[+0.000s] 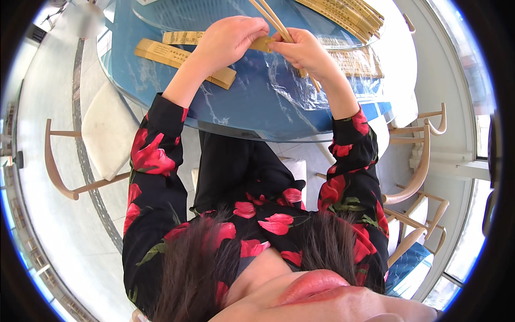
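Note:
Between my two hands, over the near part of the blue table, is a brown paper chopstick sleeve (261, 44). My left hand (232, 40) has its fingers closed on one end of it. My right hand (307, 52) pinches the other end with thumb and finger. A pair of wooden chopsticks (275, 20) slants through my right hand, their lower ends showing below the palm. Left of my left hand lie printed paper sleeves (161, 52), one running under my left wrist. Another sleeve (182, 37) lies just behind them.
The blue marbled table (236, 115) has a curved edge near me. A stack of brown sleeves (346, 16) lies at far right, with more sleeves in clear plastic (359, 63) nearer. Crumpled plastic wrap (306, 96) spreads beneath my right forearm. Chairs stand left (99, 131) and right (421, 166).

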Demonstrator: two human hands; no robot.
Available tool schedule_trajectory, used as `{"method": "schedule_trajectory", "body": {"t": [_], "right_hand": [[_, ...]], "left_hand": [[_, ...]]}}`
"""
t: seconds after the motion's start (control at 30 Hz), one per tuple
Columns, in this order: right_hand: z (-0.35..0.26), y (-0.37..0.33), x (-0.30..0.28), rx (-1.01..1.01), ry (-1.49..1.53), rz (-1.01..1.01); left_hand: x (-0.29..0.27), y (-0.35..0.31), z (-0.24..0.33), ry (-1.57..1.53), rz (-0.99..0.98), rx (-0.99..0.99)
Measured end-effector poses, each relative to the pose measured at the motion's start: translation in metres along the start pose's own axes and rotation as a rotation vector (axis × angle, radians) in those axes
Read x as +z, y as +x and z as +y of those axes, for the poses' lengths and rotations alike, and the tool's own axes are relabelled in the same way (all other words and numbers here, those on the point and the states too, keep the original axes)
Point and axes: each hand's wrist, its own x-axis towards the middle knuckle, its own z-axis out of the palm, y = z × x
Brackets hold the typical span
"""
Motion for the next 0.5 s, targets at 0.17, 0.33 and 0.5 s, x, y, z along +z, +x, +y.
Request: {"method": "schedule_trajectory", "body": {"t": [0.17, 0.33, 0.5], "right_hand": [[0.002, 0.005, 0.001, -0.035, -0.038, 0.086], [0.004, 0.014, -0.006, -0.108, -0.048, 0.137], [0.018, 0.034, 0.001, -0.208, -0.127, 0.126]], "left_hand": [[-0.008, 0.005, 0.012, 0.041, -0.015, 0.083], [-0.005, 0.01, 0.01, 0.269, 0.022, 0.222], [-0.001, 0.008, 0.01, 0.206, 0.033, 0.194]]}}
